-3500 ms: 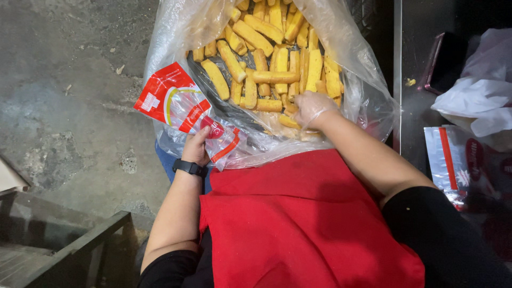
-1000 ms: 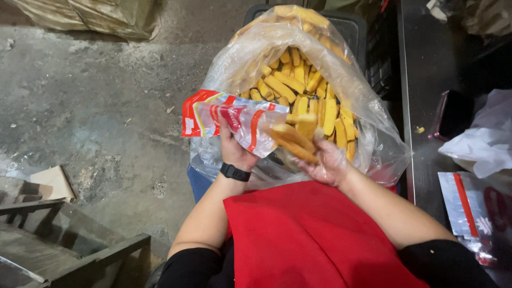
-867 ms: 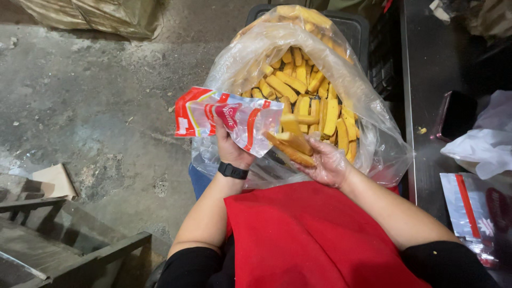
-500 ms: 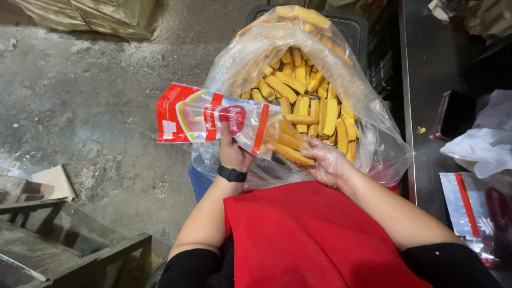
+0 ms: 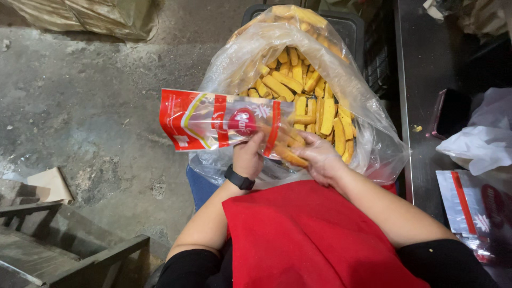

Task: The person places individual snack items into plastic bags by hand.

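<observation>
Several yellow sticks (image 5: 290, 152) were gripped by the gloved right hand (image 5: 317, 157) and best slid straight into the red-printed pouch (image 5: 224, 120), pinched open by the left hand (image 5: 248, 157).

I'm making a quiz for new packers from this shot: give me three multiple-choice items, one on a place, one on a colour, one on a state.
1. Where does the left hand hold the small packet?
A. over the big clear bag's left edge
B. on the dark table
C. on the floor

2. What colour is the apron?
A. blue
B. red
C. white

3. How is the right hand?
A. empty
B. gripping yellow sticks at the packet's mouth
C. resting on the lap

Answers: A, the packet hangs beside the big clear bag; B, the cloth is red; B, the yellow sticks enter the packet.
</observation>
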